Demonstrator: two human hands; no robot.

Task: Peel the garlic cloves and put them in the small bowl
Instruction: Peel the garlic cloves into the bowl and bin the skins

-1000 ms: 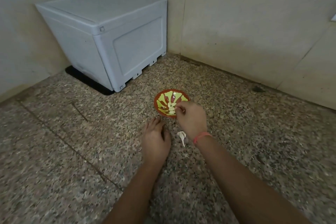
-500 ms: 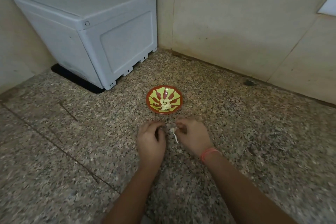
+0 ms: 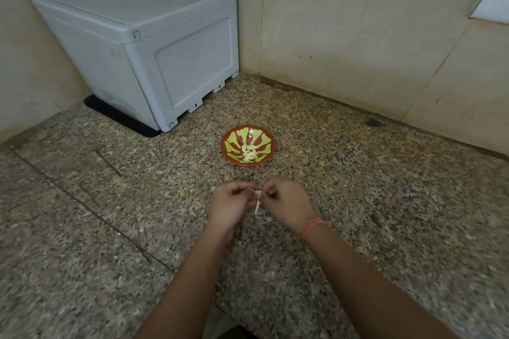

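Where the two hands meet above the speckled stone floor (image 3: 110,228), a garlic clove (image 3: 258,194) is pinched between them. The left hand (image 3: 230,208) holds it with curled fingertips from the left side, and the right hand (image 3: 287,206) does the same from the right. A pale strip of skin (image 3: 257,208) hangs down from the clove in the gap between the hands. An orange thread band (image 3: 312,227) circles the right wrist. Just beyond the hands, on the far side, the small bowl (image 3: 227,143), red with yellow-green markings, sits on the floor with a heap of peeled cloves (image 3: 250,153) near its middle. Far left, a grey plastic box (image 3: 154,49) stands in the corner against the tiled wall (image 3: 344,36).
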